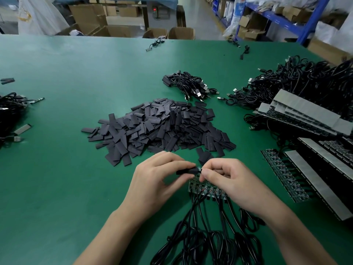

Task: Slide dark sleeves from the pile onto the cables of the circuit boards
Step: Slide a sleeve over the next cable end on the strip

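Note:
A large pile of flat dark sleeves (158,129) lies on the green table (76,73) in the middle. Just below it, my left hand (158,180) pinches one dark sleeve (187,171) between thumb and fingers, held level. My right hand (227,178) has its fingers curled and pinches something small at the sleeve's right end; what it holds is hidden by the fingers. Under both hands lies a row of joined green circuit boards (202,188). Their black cables (206,236) trail toward me.
More circuit board strips with grey backing (305,169) are stacked at the right, behind them a heap of black USB cables (298,83). A smaller cable bundle (189,86) lies beyond the pile. Cables lie at the left edge (9,113). Cardboard boxes stand beyond the table.

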`<state>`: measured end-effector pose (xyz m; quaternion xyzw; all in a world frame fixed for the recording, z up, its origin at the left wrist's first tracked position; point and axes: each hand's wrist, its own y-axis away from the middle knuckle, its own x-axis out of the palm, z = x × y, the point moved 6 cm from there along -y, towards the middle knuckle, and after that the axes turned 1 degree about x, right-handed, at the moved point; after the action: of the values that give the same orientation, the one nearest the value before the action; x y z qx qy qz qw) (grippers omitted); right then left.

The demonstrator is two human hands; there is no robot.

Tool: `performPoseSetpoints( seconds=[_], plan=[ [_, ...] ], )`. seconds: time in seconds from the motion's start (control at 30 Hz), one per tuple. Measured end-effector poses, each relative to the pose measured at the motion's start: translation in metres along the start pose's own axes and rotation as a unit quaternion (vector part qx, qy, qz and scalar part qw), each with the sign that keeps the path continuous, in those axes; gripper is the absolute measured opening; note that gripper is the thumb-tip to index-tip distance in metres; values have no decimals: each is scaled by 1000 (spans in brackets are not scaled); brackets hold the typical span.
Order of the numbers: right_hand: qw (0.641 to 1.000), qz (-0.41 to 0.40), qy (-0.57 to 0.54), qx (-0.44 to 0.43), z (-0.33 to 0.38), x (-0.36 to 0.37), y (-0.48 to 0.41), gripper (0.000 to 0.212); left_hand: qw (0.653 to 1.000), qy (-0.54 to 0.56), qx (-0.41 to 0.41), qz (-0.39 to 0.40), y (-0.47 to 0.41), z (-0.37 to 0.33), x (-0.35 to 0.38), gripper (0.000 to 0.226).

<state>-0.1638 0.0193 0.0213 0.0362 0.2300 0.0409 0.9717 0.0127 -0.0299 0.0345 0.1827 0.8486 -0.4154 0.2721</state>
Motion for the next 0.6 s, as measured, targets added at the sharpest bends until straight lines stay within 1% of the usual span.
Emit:
performPoseSetpoints(
  seconds=[0.2,0.3,0.6],
  plan=[
    [1000,9,-5,7,-2,3,0,33,1000,-15,23,4,-1,-1,-1,20],
    [1000,18,-24,10,-2,3,0,34,1000,-8,21,-1,-1,-1,-1,20],
    [999,16,-38,16,-6,8,-1,32,998,-30,49,-11,-1,-4,-2,18]
  ],
)
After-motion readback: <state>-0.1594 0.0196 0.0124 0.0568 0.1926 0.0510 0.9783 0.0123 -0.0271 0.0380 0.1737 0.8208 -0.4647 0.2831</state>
